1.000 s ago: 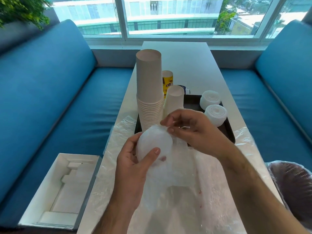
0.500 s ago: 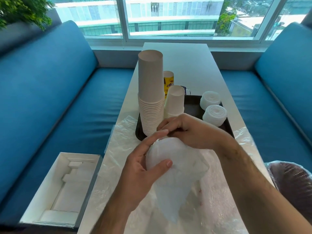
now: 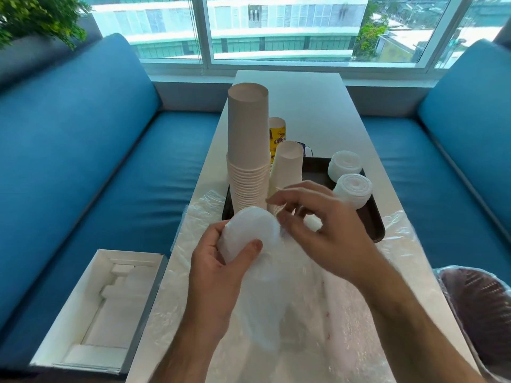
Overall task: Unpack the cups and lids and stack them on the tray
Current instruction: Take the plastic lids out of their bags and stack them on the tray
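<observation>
Left hand [image 3: 218, 261] grips a bagged stack of lids [image 3: 249, 236] above the counter [image 3: 290, 87] | right hand [image 3: 323, 230], fingers curled, pinches the clear plastic bag [image 3: 265, 308] just beside the stack's top | tray [image 3: 373, 225] at 12 o'clock carries paper cup stacks [image 3: 248, 150] and unpacked lids [image 3: 352, 190].

Bin [image 3: 481, 313] cut by right edge — right hand [image 3: 326, 230] blurred.

cup stacks [image 3: 248, 161] left on tray [image 3: 373, 228], lid stacks [image 3: 353, 190] right
</observation>
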